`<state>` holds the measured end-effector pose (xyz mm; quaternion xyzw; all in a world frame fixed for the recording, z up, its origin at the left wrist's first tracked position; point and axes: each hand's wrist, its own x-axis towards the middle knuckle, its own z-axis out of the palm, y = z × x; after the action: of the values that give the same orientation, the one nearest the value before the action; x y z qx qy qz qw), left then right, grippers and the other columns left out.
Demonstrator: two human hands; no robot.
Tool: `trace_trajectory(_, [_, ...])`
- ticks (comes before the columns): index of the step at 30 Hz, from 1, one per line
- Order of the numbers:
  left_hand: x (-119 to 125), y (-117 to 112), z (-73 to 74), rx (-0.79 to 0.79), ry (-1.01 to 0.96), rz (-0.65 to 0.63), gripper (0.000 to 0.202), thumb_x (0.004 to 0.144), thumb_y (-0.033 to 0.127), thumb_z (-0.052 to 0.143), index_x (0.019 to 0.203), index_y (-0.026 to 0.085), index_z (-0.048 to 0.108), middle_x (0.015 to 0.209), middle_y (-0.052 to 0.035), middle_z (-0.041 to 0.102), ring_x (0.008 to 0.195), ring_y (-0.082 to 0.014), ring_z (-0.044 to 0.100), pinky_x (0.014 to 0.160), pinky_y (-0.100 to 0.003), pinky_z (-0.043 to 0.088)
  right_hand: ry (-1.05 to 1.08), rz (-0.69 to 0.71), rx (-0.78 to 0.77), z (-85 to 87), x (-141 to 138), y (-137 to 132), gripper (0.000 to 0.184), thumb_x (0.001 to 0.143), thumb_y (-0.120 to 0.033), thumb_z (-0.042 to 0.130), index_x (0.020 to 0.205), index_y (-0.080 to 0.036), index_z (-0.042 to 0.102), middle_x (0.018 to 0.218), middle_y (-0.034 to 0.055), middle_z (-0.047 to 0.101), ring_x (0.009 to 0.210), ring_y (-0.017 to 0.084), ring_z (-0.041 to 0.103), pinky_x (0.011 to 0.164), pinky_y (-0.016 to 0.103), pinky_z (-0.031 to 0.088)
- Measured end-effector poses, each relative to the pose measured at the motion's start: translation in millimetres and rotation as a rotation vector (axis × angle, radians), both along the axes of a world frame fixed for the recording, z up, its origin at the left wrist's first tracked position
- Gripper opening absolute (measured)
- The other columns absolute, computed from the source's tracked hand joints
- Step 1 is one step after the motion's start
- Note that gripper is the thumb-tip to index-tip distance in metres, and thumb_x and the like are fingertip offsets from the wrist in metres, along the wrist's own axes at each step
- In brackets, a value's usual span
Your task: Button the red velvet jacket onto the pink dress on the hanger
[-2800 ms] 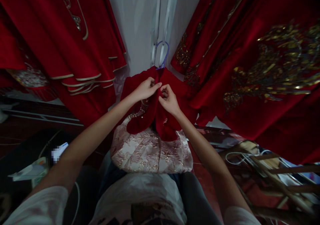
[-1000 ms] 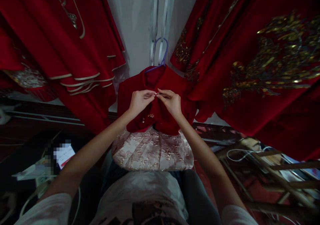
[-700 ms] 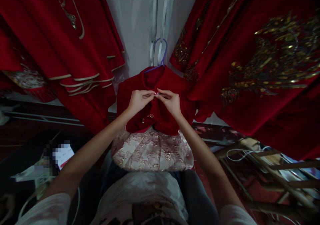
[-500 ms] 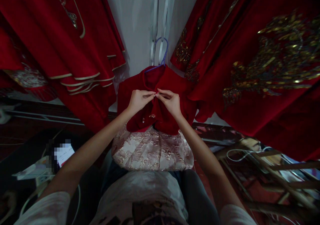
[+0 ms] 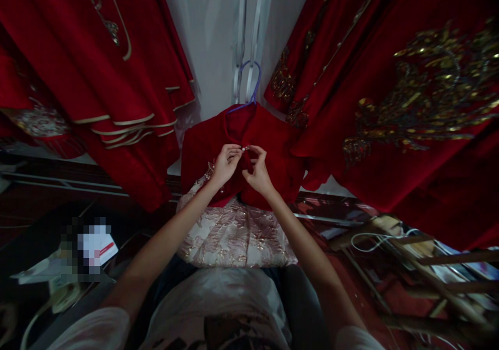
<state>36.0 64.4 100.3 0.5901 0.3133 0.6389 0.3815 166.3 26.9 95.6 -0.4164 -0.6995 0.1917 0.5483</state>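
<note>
Two bare hands meet at the front opening of a red jacket (image 5: 278,134), middle of the frame. Jacket hangs from a blue hanger (image 5: 259,80), collar toward the top, hem toward the bottom; its opening runs roughly up and down the frame, between the hands. A small shiny fastening (image 5: 244,149) sits on that opening, below the collar. Key relation: fastening lies just right of the left fingertips and just left of the right forefinger, level with both; left hand the nearer by a little.

Left hand (image 5: 228,164): thumb and forefinger pinched together on the jacket's edge beside the fastening. Whether metal or cloth alone is gripped, too small to tell. Right hand (image 5: 257,171): forefinger reaches the fastening from the right; thumb stands lower, well clear of it, red cloth showing in the gap. No pinch on this side.

Pale brocade cloth (image 5: 234,241) below the jacket hem, lower middle. More red garments (image 5: 125,75) hang upper left and upper right, sequins (image 5: 423,101) on the latter.
</note>
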Motion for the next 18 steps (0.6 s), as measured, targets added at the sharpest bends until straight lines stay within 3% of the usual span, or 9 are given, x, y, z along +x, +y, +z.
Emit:
trace_trajectory(2, [-1,0,-6.6,-0.068,-0.045,-0.037,0.013,0.079,0.02,0.058,0.091,0.017,0.056,0.089,-0.0044,0.068,0.081,-0.0122,0.066,0.081,-0.03,0.053,0.03,-0.021,-0.12,-2.3,17,-5,0.055,0.07,-0.014,0.055,0.12,-0.02,0.032,0.103,0.0056,0.055,0.075,0.013,0.057,0.066,0.027,0.048])
trace_trajectory(5, [-3,-4,-15.3,-0.196,-0.05,-0.144,0.013,0.08,0.025,0.055,0.085,0.016,0.062,0.09,-0.006,0.07,0.082,-0.0141,0.066,0.082,-0.032,0.054,0.105,-0.078,-0.23,4.1,45,-16,0.032,0.073,-0.021,0.057,0.101,-0.021,0.041,0.072,-0.005,0.05,0.06,0.01,0.05,0.058,0.023,0.041])
trace_trajectory(9, [2,-14,-20.9,-0.248,0.024,-0.341,0.029,0.079,0.028,0.056,0.103,0.018,0.068,0.116,-0.0081,0.068,0.11,-0.0201,0.061,0.102,-0.038,0.044,0.206,0.102,-0.338,29.6,63,-40,0.022,0.073,-0.028,0.065,0.082,-0.02,0.046,0.071,-0.0052,0.049,0.063,0.008,0.049,0.063,0.021,0.041])
trace_trajectory(12, [10,-23,-18.6,-0.241,0.039,-0.328,0.04,0.08,0.029,0.058,0.119,0.023,0.062,0.134,-0.0039,0.057,0.128,-0.0211,0.049,0.111,-0.038,0.034,0.258,0.223,-0.377,48.5,57,-60,0.023,0.075,-0.032,0.068,0.08,-0.02,0.049,0.077,-0.0032,0.05,0.072,0.008,0.051,0.071,0.021,0.043])
trace_trajectory(15, [13,-33,-15.3,-0.214,0.079,-0.288,0.035,0.08,0.034,0.06,0.112,0.021,0.066,0.126,-0.0046,0.063,0.118,-0.0217,0.057,0.106,-0.037,0.04,0.241,0.34,-0.389,57.0,49,-71,0.025,0.073,-0.031,0.073,0.084,-0.021,0.053,0.086,-0.0015,0.053,0.08,0.009,0.053,0.076,0.021,0.045])
trace_trajectory(18, [6,-38,-18.2,-0.203,0.021,-0.145,0.028,0.079,0.038,0.06,0.093,0.016,0.069,0.1,-0.0073,0.072,0.087,-0.0188,0.068,0.084,-0.033,0.053,0.222,0.466,-0.44,55.9,44,-74,0.027,0.071,-0.028,0.076,0.09,-0.022,0.057,0.088,-0.0019,0.054,0.074,0.007,0.053,0.069,0.021,0.046])
